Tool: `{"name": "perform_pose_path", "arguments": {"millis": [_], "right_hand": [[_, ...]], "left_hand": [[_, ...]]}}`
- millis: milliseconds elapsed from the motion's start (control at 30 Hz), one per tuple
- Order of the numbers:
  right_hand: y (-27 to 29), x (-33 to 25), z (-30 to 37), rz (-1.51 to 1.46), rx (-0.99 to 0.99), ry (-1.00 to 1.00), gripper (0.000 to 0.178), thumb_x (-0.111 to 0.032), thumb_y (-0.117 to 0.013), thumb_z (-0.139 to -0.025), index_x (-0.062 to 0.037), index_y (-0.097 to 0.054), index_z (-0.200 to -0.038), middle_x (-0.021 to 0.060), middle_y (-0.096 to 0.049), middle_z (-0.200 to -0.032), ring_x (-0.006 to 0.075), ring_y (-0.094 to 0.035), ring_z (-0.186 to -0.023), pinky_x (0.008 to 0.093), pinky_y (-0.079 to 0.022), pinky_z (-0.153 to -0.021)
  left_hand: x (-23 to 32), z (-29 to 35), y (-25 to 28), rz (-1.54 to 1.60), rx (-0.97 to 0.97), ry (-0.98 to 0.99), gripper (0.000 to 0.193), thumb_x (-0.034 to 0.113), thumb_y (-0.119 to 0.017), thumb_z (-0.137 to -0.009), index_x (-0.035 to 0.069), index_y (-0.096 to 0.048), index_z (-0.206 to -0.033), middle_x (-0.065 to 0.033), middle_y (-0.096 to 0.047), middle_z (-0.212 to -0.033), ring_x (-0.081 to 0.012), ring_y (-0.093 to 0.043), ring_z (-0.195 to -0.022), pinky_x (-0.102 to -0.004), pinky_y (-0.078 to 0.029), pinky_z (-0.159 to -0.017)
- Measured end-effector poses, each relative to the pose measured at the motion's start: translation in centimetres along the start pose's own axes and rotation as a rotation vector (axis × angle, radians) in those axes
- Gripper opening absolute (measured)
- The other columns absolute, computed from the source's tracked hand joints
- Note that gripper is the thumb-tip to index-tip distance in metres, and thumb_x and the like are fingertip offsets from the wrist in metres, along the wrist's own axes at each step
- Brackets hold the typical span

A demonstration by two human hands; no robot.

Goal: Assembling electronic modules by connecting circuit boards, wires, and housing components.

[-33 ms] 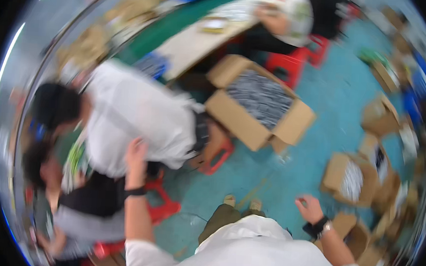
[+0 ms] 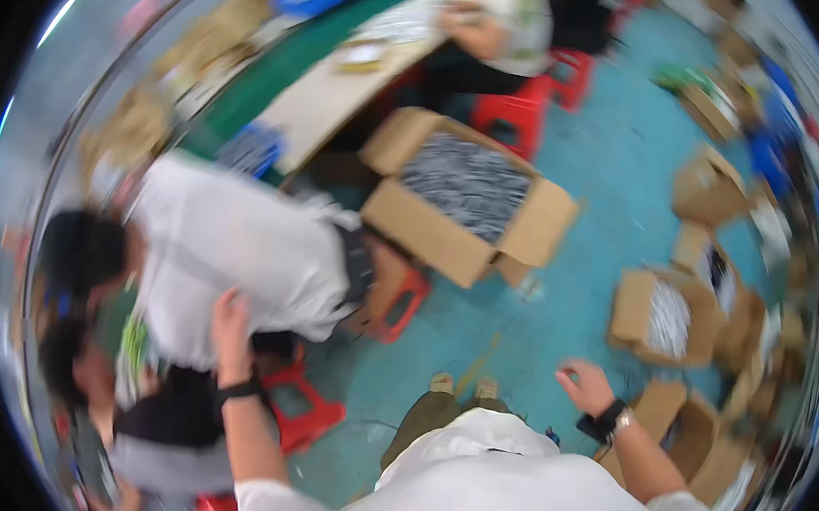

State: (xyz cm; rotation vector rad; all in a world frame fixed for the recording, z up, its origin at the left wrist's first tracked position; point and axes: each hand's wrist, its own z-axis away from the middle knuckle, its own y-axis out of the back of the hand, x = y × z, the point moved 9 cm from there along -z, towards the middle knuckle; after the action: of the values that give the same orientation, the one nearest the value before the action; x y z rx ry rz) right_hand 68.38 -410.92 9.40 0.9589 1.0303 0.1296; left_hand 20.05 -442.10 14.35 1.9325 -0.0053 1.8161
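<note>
My left hand is raised on the left, seen in front of the white-shirted back of a seated person; whether it touches the shirt I cannot tell. Its fingers point up, a little apart and slightly blurred, with nothing seen in them. Out to the right, over the floor, my right hand is loosely bent, thumb and fingers apart, and holds nothing visible. A dark band circles each of my wrists. Ahead of me on the floor, a large open carton is filled with many small grey pieces.
A long worktable runs along the upper left, where another person sits. Red stools stand beside the seated people. Several open cartons line the right side of the blue-green floor. Boxes and bags crowd the far right.
The view has turned a little, so the table, large carton and people sit further left. My left hand is lower and further left in the picture; my right hand is slightly higher.
</note>
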Motion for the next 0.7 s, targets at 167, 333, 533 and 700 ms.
{"name": "perform_pose_path", "arguments": {"millis": [167,333,533,700], "right_hand": [[4.9,4.6,2.3,-0.153,0.175,-0.173,0.019,-0.018,-0.058,-0.076,-0.0018,-0.057,-0.087,0.0135,-0.058,-0.084,0.0261,-0.057,-0.075,0.0344,-0.044,-0.068],[10.7,14.5,5.8,-0.206,0.246,-0.328,0.018,-0.016,-0.058,-0.076,-0.0017,-0.058,-0.087,0.0125,-0.059,-0.082,0.0241,-0.058,-0.075,0.0326,-0.045,-0.067],[22.7,32.1,4.8,-0.263,0.426,-0.629,0.018,-0.015,-0.058,-0.075,-0.0001,-0.058,-0.085,0.0129,-0.059,-0.078,0.0249,-0.058,-0.074,0.0325,-0.045,-0.066],[40.2,40.6,-8.6,-0.169,0.482,-0.425,0.017,-0.014,-0.059,-0.074,-0.0007,-0.058,-0.085,0.0135,-0.059,-0.077,0.0250,-0.058,-0.070,0.0322,-0.045,-0.064]], "left_hand": [[-5.4,-6.3,7.0,-0.106,0.389,0.049,0.036,0.023,-0.050,-0.085,-0.004,-0.048,-0.109,-0.0099,-0.055,-0.099,-0.0170,-0.050,-0.087,-0.0267,-0.041,-0.075],[4.1,-3.7,-11.7,-0.441,0.396,-0.212,0.029,0.016,-0.050,-0.084,-0.005,-0.050,-0.104,-0.0141,-0.055,-0.097,-0.0220,-0.050,-0.087,-0.0304,-0.039,-0.080],[11.5,13.0,-54.9,0.100,-0.847,0.150,0.010,0.009,-0.053,-0.082,0.002,-0.055,-0.090,-0.0048,-0.058,-0.083,-0.0114,-0.055,-0.076,-0.0243,-0.045,-0.069],[15.5,19.5,-72.0,0.332,-0.941,0.719,0.016,0.009,-0.054,-0.081,0.002,-0.053,-0.096,-0.0079,-0.059,-0.089,-0.0174,-0.056,-0.078,-0.0303,-0.046,-0.070]]}}
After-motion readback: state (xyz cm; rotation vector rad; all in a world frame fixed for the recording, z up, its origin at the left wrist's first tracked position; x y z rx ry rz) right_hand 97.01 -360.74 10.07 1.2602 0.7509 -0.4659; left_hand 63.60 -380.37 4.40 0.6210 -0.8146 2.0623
